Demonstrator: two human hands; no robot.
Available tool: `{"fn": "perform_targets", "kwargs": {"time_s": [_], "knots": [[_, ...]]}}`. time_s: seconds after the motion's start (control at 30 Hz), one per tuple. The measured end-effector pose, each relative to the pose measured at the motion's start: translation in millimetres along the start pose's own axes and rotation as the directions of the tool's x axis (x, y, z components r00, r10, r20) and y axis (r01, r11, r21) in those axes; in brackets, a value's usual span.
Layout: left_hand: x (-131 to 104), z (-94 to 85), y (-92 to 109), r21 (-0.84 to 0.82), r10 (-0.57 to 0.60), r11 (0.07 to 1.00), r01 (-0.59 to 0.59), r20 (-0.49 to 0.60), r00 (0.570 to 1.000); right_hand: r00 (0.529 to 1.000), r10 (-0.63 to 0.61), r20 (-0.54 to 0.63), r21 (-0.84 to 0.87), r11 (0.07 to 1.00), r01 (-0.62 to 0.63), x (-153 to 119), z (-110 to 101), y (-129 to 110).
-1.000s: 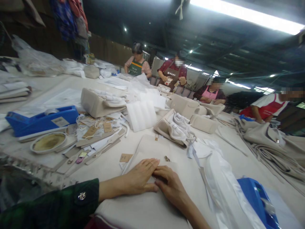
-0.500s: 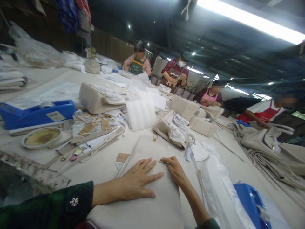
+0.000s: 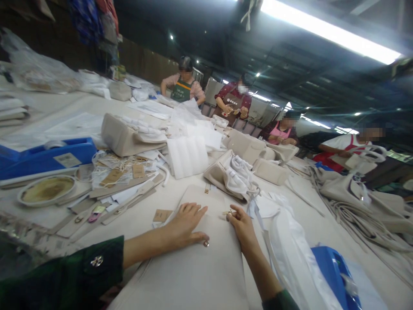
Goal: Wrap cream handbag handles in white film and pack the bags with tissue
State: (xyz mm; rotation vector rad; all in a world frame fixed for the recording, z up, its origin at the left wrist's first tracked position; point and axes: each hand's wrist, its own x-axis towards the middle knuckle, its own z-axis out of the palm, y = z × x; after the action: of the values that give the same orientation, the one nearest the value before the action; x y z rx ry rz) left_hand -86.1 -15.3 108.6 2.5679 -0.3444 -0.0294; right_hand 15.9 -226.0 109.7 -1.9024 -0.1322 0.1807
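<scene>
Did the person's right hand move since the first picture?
Yes. The right hand has shifted rightward, farther from the brown card and nearer the blue tape dispenser on the right.

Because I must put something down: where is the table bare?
Bare table shows right of the white sheeting, left of the coiled straps. A narrower patch lies between the strap-and-tag pile and the brown tag. Crowded: around the leftmost blue dispenser, and beyond the foam sheet.

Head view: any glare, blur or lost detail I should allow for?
Head view, top: ceiling light blown out to white; head view, lower left: dark sleeve loses detail; head view, centre: left hand and right hand fairly clear, but print on the brown tag unreadable.
</scene>
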Motion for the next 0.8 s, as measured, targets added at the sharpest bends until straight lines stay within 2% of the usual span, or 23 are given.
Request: {"fn": "perform_targets", "kwargs": {"time_s": [0.1, 0.23, 0.3, 0.4, 0.53, 0.63, 0.8], "knots": [[20, -15.6, 5, -0.065, 0.053, 0.997, -0.05, 0.042, 0.998, 0.994, 0.101, 0.037, 0.14, 0.985, -0.105, 0, -6, -2], [47, -31.7, 12, -0.261, 0.085, 0.963, -0.063, 0.074, 0.994, 0.975, 0.194, 0.108, 0.293, 0.931, -0.217, 5, -13, -2], [65, -37.3, 13, -0.319, 0.094, 0.946, -0.062, 0.089, 0.992, 0.966, 0.216, 0.146, 0.349, 0.902, -0.254, 9, -16, 0], [97, -38.7, 8, -0.409, 0.123, 0.912, -0.04, 0.177, 0.977, 0.947, 0.237, 0.217, 0.404, 0.861, -0.308, 16, -19, 4], [136, -19.4, 3, -0.511, 0.166, 0.859, 0.035, 0.343, 0.925, 0.933, 0.228, 0.277, 0.45, 0.828, -0.336, 23, -21, 8], [148, 4.0, 9, -0.527, 0.158, 0.844, 0.098, 0.42, 0.894, 0.948, 0.195, 0.25, 0.469, 0.832, -0.295, 20, -22, 7], [152, 32.7, 7, -0.52, 0.184, 0.854, 0.007, 0.315, 0.931, 0.975, 0.124, 0.184, 0.469, 0.861, -0.198, 17, -25, 17]]}}
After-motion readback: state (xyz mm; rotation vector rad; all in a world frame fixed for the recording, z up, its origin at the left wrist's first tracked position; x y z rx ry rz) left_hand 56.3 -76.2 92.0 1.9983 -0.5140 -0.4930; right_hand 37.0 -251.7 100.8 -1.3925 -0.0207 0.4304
